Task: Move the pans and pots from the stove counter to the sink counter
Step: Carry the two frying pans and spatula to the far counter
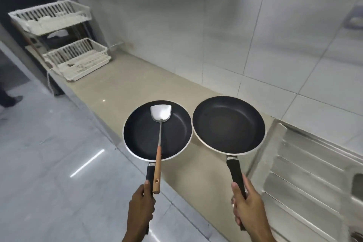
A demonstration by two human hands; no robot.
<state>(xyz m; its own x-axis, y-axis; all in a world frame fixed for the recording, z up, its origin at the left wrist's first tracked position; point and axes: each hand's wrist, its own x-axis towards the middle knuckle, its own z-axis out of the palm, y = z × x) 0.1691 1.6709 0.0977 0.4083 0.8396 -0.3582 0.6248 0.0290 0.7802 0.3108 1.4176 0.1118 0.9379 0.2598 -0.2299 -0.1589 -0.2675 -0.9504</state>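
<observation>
- Beige table point(121, 84) runs along tiled wall, steel sink drainboard point(306, 173) at right end, white 2-tier dish rack point(74, 59) at far left.
- Right pan point(228, 124), black inside, held above table just beside sink; right hand point(247, 204) w/ fingers wrapped tight on its black handle.
- Left pan point(141, 131) held over table edge, rims nearly touching; left hand point(140, 206) fingers closed on handle.
- Metal spatula point(160, 113) w/ wooden grip lies in left pan.

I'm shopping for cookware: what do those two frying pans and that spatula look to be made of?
Both frying pans, left and right, look like metal with a matte black, probably non-stick lining: pale bare rims show. Their black handles look like plastic. The spatula has a shiny steel-like blade and shaft and a brown handle that looks wooden.
</observation>
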